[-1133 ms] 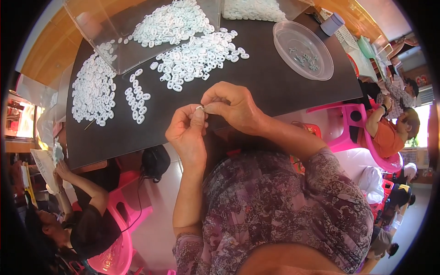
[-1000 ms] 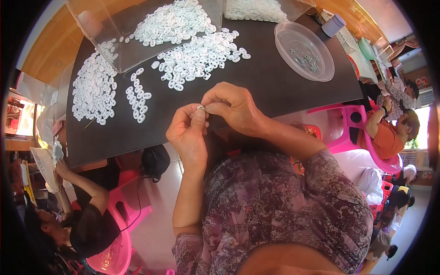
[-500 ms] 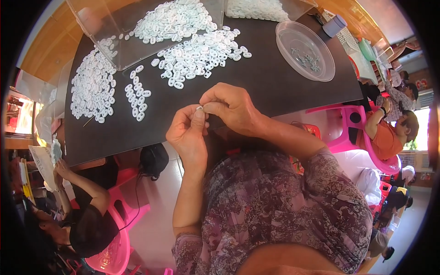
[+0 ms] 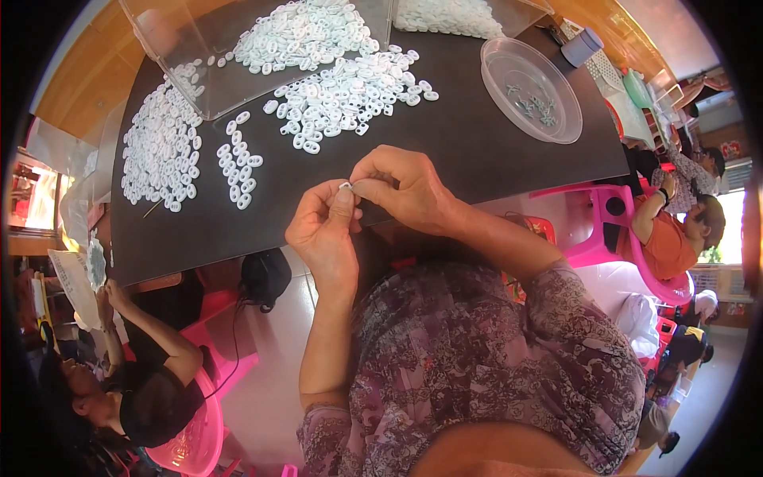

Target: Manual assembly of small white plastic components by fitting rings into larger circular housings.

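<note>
My left hand (image 4: 324, 226) pinches a small white piece (image 4: 345, 186) between thumb and fingertips, just past the table's near edge. My right hand (image 4: 409, 189) meets it there, its thumb and forefinger pressed together at the same piece; whether they hold anything else is hidden. Beyond my hands lies a heap of white oval pieces with holes (image 4: 342, 99). Farther left is another heap of them (image 4: 160, 151), and between the two a small loose group (image 4: 238, 163). A round clear dish (image 4: 497, 95) at the right holds small grey-green slender parts.
Clear plastic boxes (image 4: 214, 107) with more white pieces stand at the back of the dark table (image 4: 453, 119). A grey-blue cylinder (image 4: 582, 46) is at the back right. A person in black (image 4: 159, 397) sits at the left, another in orange (image 4: 664, 238) at the right, on pink chairs.
My hands stay together on the small white piece with barely any shift. The person at the left has moved their arms and head slightly.
</note>
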`<act>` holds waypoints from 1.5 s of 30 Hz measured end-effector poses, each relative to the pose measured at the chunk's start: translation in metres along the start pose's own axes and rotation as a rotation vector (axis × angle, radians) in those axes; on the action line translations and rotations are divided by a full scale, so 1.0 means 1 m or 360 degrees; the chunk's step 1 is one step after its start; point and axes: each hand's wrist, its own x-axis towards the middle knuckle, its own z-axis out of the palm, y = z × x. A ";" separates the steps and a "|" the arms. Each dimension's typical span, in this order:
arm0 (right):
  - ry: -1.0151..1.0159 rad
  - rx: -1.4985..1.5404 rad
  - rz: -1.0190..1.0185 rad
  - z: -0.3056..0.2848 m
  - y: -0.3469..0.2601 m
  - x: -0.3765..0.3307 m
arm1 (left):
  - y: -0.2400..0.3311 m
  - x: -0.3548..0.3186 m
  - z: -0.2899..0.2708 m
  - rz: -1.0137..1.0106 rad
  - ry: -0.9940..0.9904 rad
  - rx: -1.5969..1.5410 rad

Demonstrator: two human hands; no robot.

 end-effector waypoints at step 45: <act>0.0183 -0.1276 -0.0803 0.041 0.027 0.065 | 0.021 0.012 -0.024 0.0168 0.0273 -0.0164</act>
